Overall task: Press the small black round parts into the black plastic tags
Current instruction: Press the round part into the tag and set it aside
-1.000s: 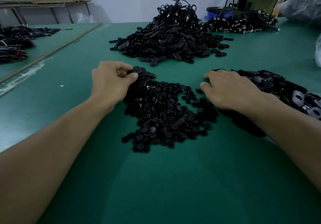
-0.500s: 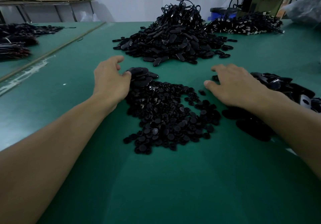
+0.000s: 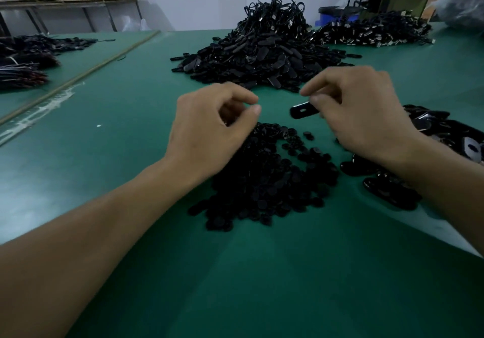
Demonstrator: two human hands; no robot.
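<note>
A heap of small black round parts (image 3: 267,175) lies on the green table (image 3: 262,272) in front of me. My left hand (image 3: 209,130) hovers over the heap's left side, fingers curled, thumb and forefinger tips nearly together. Something dark shows inside the curl, seemingly a small round part. My right hand (image 3: 366,117) is raised beside it and pinches one black plastic tag (image 3: 301,111), whose oval hole faces me. The tag's free end points toward my left hand. Loose black tags (image 3: 432,128) lie at the right, partly hidden by my right forearm.
A tall pile of black tags with cords (image 3: 262,49) stands beyond my hands. Another pile (image 3: 372,32) lies at the far right near a blue bin (image 3: 332,16). Dark bundles (image 3: 23,73) rest on the neighbouring table at the left.
Both hands have lifted off the table and come toward each other. My right hand now holds a tag picked from the right-hand pile, and my left hand's fingers have curled in.
</note>
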